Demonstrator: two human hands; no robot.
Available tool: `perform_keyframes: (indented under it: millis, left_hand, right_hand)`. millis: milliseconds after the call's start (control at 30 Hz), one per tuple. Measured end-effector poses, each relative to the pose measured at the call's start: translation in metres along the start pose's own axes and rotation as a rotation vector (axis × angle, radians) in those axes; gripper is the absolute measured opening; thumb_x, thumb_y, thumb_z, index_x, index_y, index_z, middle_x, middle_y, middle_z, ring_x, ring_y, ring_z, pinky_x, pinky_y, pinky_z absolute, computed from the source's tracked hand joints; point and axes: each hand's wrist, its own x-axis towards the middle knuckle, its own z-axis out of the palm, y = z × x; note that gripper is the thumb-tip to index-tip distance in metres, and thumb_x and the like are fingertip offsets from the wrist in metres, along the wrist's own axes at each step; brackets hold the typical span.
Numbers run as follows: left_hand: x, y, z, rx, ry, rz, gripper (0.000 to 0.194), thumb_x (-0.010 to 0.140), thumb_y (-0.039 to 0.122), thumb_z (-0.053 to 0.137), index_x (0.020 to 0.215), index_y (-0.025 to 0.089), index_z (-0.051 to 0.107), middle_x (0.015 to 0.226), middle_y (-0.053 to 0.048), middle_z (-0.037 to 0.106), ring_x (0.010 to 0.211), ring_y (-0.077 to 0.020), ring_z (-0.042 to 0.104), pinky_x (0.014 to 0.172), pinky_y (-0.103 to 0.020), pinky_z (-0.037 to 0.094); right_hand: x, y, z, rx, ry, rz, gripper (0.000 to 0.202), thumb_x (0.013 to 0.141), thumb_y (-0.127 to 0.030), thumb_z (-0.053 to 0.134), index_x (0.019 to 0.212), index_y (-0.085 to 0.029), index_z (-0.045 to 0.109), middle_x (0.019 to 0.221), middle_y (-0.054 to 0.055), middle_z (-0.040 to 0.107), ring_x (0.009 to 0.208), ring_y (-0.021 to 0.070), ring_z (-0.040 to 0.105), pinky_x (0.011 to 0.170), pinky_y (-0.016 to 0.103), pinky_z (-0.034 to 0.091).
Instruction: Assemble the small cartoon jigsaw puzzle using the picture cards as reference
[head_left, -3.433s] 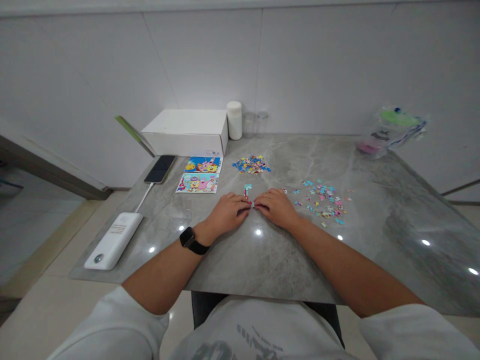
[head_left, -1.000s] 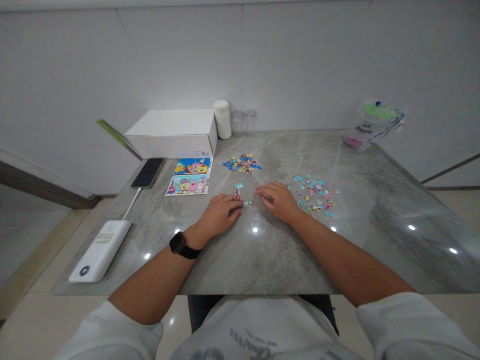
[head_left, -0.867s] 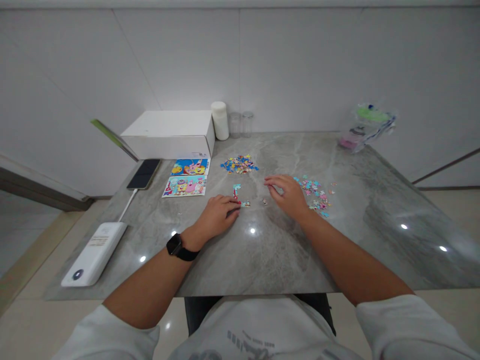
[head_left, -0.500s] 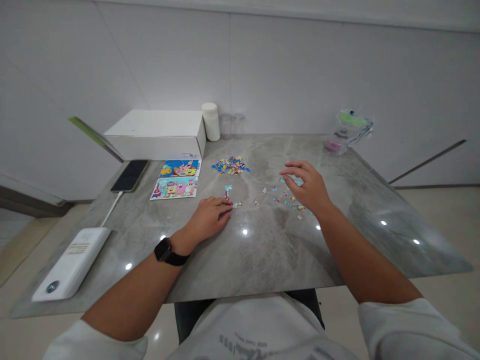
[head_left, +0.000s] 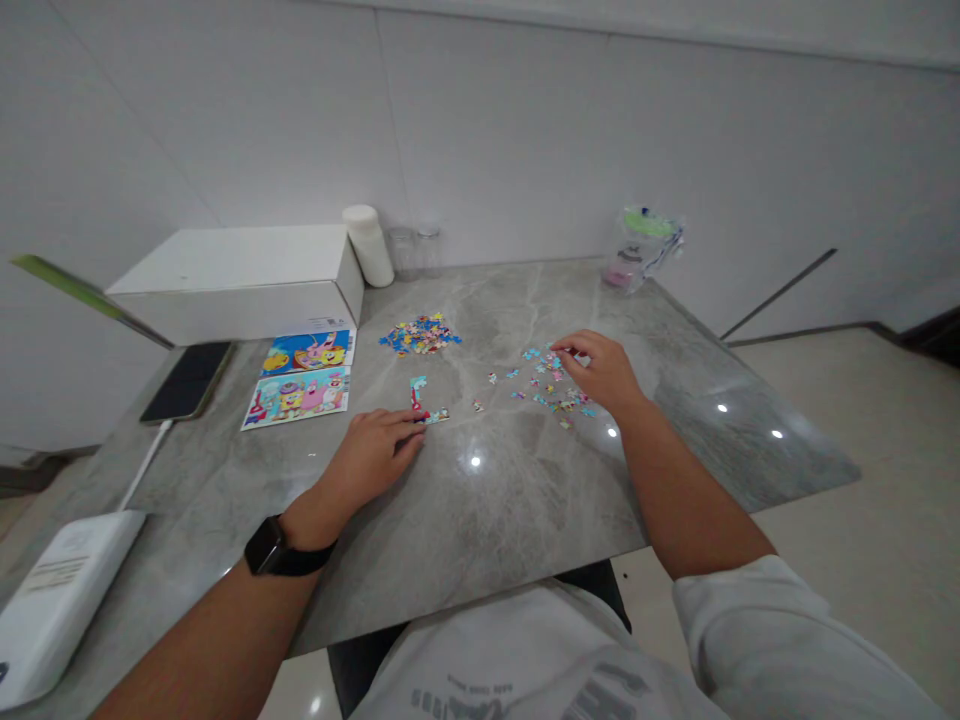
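Note:
My left hand (head_left: 375, 455) lies on the table with its fingers stretched out. Its fingertips touch a small L-shaped strip of joined jigsaw pieces (head_left: 417, 390), partly covering the corner. My right hand (head_left: 600, 375) is over the far side of a loose scatter of jigsaw pieces (head_left: 559, 402), mostly light blue and pink. Its fingers curve downward, index fingertip at the pieces, thumb a little apart; no piece shows clearly in its grasp. A single loose piece (head_left: 478, 405) lies between the hands. Two cartoon picture cards, a blue one (head_left: 311, 352) and a turquoise one (head_left: 296, 397), lie left of them.
A heap of mixed jigsaw pieces (head_left: 420, 335) sits farther back. Behind stand a white box (head_left: 240, 290), a white bottle (head_left: 369, 247) and two clear glasses (head_left: 416, 252). A phone (head_left: 187, 382) is cabled to a white power bank (head_left: 71, 590). A plastic bag (head_left: 639, 250) rests at the back right.
The view has turned to the right. My right hand has lowered to the scattered pieces, its fingers closer together. My left hand stays on the joined strip.

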Motion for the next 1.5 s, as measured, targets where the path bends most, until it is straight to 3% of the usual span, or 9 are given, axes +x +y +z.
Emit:
perform_keyframes:
  millis: [400,567,733,933,1167,1333,1500]
  left_hand:
    - [0.001,-0.005,-0.003,-0.045,-0.025,0.013,0.040,0.102,0.047,0.050,0.115,0.028,0.082,0.128,-0.005,0.078,0.113,-0.0312,0.075,0.102,-0.052,0.055]
    - [0.003,-0.004,-0.002,-0.108,0.025,-0.006,0.040,0.101,0.049,0.050,0.113,0.028,0.082,0.124,-0.006,0.080,0.113,-0.0300,0.074,0.104,-0.050,0.056]
    - [0.005,-0.002,-0.002,-0.135,0.100,-0.002,0.039,0.101,0.050,0.051,0.109,0.027,0.081,0.122,-0.007,0.079,0.114,-0.0290,0.073,0.106,-0.049,0.056]
    - [0.005,0.000,-0.003,-0.183,0.136,0.018,0.033,0.101,0.047,0.053,0.106,0.028,0.080,0.119,-0.006,0.078,0.111,-0.0262,0.073,0.104,-0.046,0.058]
    - [0.004,0.001,-0.003,-0.202,0.134,0.032,0.031,0.102,0.044,0.054,0.107,0.027,0.079,0.119,-0.006,0.076,0.112,-0.0247,0.072,0.105,-0.044,0.057]
    - [0.005,0.001,-0.002,-0.197,0.123,0.057,0.031,0.102,0.043,0.054,0.107,0.026,0.080,0.118,-0.007,0.077,0.110,-0.0249,0.072,0.104,-0.043,0.057]
    - [0.004,0.000,0.000,-0.187,0.116,0.074,0.031,0.103,0.041,0.054,0.109,0.026,0.080,0.118,-0.007,0.077,0.110,-0.0247,0.072,0.103,-0.043,0.057]
  right_hand:
    - [-0.004,0.029,-0.022,-0.098,-0.335,0.105,0.023,0.091,-0.020,0.065,0.107,-0.024,0.081,0.100,0.005,0.079,0.082,0.0185,0.068,0.081,0.031,0.048]
    - [-0.007,0.031,-0.026,-0.075,-0.501,0.186,0.016,0.090,-0.022,0.068,0.100,-0.024,0.081,0.094,0.003,0.080,0.080,0.0175,0.069,0.076,0.028,0.048]
    - [-0.013,0.037,-0.016,-0.024,-0.693,0.203,0.011,0.079,-0.018,0.076,0.088,-0.024,0.078,0.087,0.001,0.078,0.079,0.0176,0.069,0.071,0.027,0.046]
    - [-0.018,0.042,-0.003,0.047,-0.692,0.205,0.013,0.066,-0.020,0.083,0.074,-0.026,0.074,0.072,-0.002,0.072,0.066,0.0160,0.062,0.061,0.027,0.040]
    - [-0.013,0.030,-0.015,0.164,-0.636,0.210,0.005,0.072,-0.022,0.074,0.077,-0.024,0.072,0.076,-0.001,0.072,0.069,0.0163,0.062,0.064,0.027,0.044]
    - [-0.006,0.015,-0.020,0.376,-0.551,0.257,0.015,0.079,-0.031,0.069,0.090,-0.023,0.075,0.079,0.000,0.073,0.072,0.0162,0.065,0.069,0.028,0.048]
    - [-0.004,0.007,-0.018,0.503,-0.475,0.277,0.022,0.081,-0.040,0.070,0.091,-0.022,0.076,0.081,0.000,0.072,0.074,0.0157,0.062,0.069,0.028,0.047]
